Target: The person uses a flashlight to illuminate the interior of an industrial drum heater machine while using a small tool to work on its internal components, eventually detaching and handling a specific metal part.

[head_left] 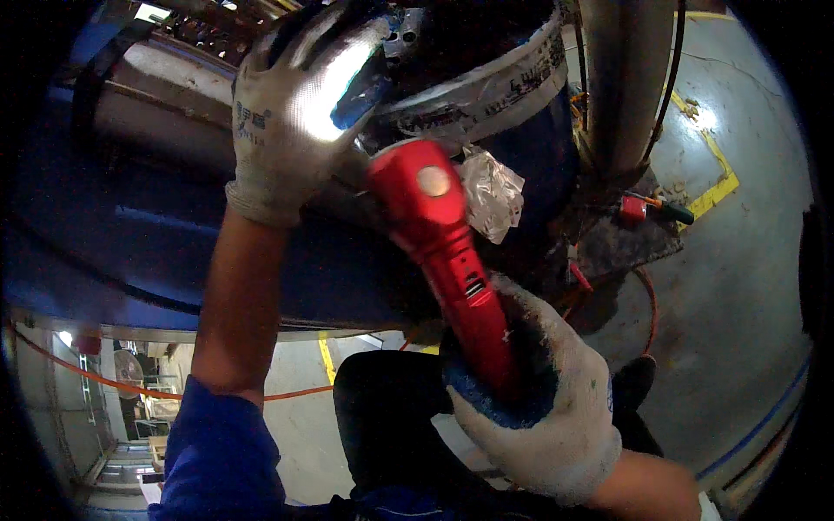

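Observation:
My right hand [547, 391], in a white glove with blue coating, grips a red flashlight [434, 208] whose head points up and left. Its bright light falls on my left hand [295, 122], gloved the same way, with fingers curled at the top of a dark blue cylindrical housing [530, 148] with a worn pale band. What those fingers hold is hidden. Crumpled silvery foil [493, 195] sits just right of the flashlight, against the housing.
A tool with an orange-and-black handle [673, 210] and a small red object [633, 207] lie on a dark plate beside a vertical column [627, 78]. Orange and blue hoses [650, 313] run over the grey floor with yellow tape. A fan [128, 373] stands far lower left.

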A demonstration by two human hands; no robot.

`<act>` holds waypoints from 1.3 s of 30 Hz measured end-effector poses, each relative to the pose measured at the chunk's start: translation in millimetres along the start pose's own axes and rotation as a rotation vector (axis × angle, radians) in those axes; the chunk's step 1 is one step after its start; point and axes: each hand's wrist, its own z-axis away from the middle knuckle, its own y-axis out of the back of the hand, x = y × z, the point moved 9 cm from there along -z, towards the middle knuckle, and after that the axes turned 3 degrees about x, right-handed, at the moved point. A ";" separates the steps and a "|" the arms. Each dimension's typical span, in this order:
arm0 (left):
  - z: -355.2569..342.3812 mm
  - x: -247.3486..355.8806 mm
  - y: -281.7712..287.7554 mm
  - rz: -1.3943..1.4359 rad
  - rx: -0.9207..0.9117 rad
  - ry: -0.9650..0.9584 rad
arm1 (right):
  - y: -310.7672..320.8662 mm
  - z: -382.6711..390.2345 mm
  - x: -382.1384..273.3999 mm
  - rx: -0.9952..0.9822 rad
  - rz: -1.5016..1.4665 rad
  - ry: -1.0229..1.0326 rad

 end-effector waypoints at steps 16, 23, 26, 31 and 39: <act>13.5 -18.3 -30.4 0.058 -0.128 0.289 | 25.4 -59.0 -38.3 -0.100 0.179 0.621; 51.5 -52.4 -12.7 0.426 0.125 0.729 | 29.5 -56.7 -32.6 -0.093 0.022 0.379; 111.6 -16.9 -19.1 0.993 0.268 1.092 | 27.8 -48.0 -17.0 -0.028 0.030 0.203; 139.9 87.8 3.0 1.366 -0.091 1.563 | 8.0 -43.4 -33.6 -0.039 0.014 0.191; 131.9 46.9 16.9 0.924 -0.101 1.544 | 22.6 -71.3 -31.3 0.099 0.095 0.522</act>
